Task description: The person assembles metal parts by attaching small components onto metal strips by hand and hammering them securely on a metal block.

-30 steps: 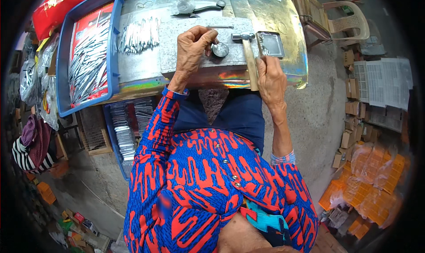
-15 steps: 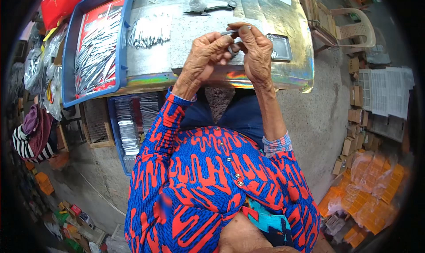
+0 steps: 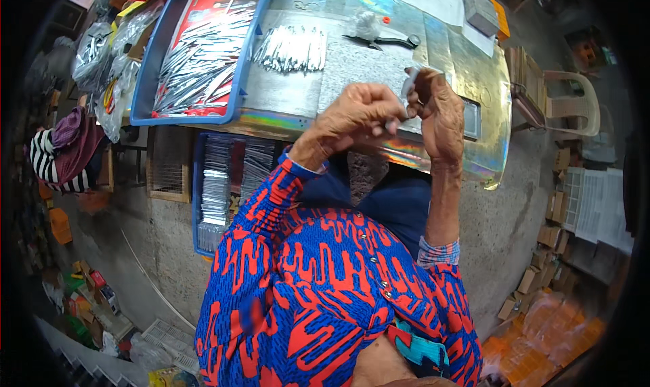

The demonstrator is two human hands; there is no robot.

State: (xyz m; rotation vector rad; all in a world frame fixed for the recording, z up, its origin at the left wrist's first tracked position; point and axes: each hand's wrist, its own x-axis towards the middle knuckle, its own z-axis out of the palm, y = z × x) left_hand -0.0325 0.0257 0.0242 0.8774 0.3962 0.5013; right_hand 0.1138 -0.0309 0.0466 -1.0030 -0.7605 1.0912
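My left hand [image 3: 357,118] is raised over the table's near edge with its fingers curled together. Whatever may be between its fingertips is too small and blurred to make out. Just to its right, my right hand [image 3: 441,119] is closed around a small silvery metal piece [image 3: 409,83], which sticks up by the fingertips. A narrow gap separates the two hands. Left of them, a row of slender metal pieces [image 3: 291,50] lies on the table. Beyond my hands lie a black-handled hand tool [image 3: 386,41] and a crumpled clear plastic bag [image 3: 365,25].
A blue tray [image 3: 139,82] heaped with slender metal pieces sits at the table's left. Below it, a second blue crate [image 3: 198,214] holds bundled pieces. A dark shallow tray [image 3: 472,119] is partly behind my right hand. A plastic chair [image 3: 575,106] stands at the right.
My hands, earlier together on a slim metal piece, have come slightly apart. The left fingers have curled in more. The whole view has shifted, so the table sits farther right.
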